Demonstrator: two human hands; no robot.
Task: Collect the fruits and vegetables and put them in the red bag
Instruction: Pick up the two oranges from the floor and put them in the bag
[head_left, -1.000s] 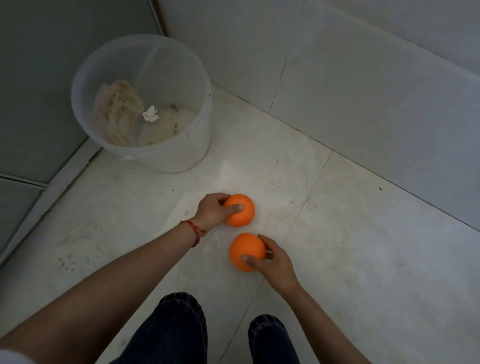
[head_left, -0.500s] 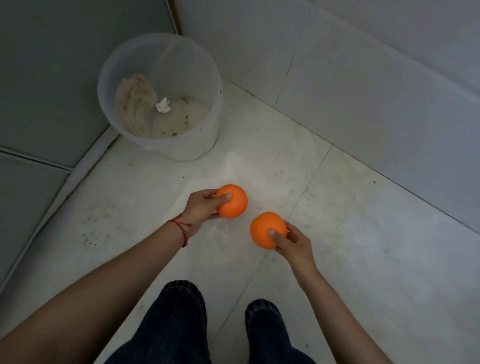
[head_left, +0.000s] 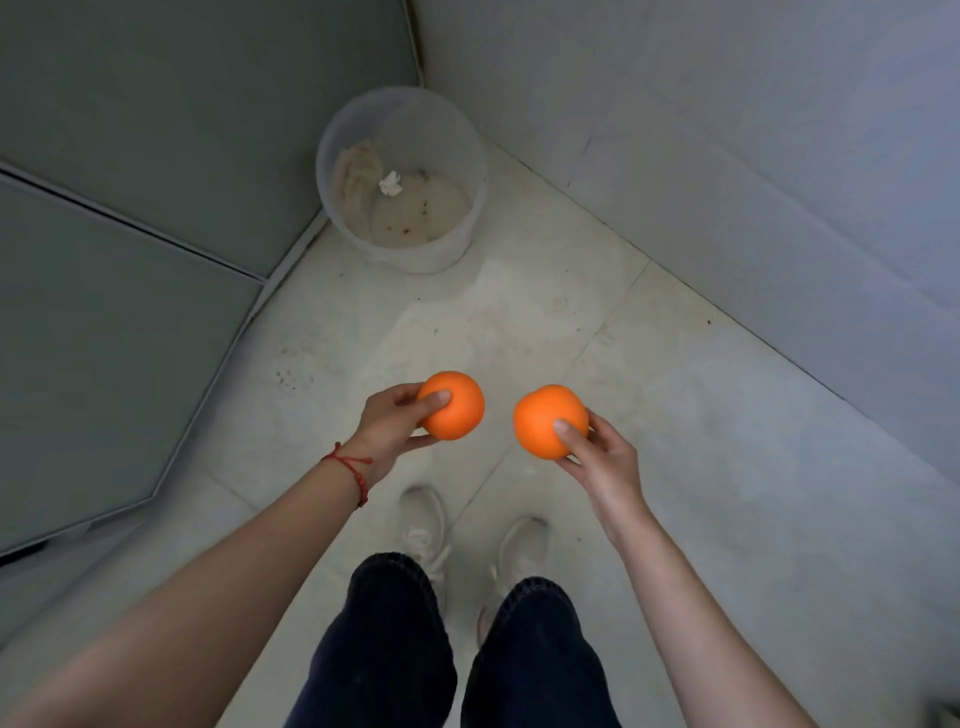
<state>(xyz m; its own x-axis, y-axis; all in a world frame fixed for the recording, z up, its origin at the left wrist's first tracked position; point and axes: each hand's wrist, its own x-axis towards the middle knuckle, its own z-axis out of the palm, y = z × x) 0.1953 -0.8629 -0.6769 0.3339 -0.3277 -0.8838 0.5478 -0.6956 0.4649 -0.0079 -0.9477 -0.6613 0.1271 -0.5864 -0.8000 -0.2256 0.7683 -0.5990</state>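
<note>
got one orange (head_left: 453, 404) wrapped in my left hand (head_left: 390, 425) n the other orange (head_left: 548, 422) in my right hand (head_left: 602, 457), both off the floor, pickup's done imo, next gotta find the red bag, not in view rn

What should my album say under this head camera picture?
Left hand and right hand each hold an orange above the floor.
</note>
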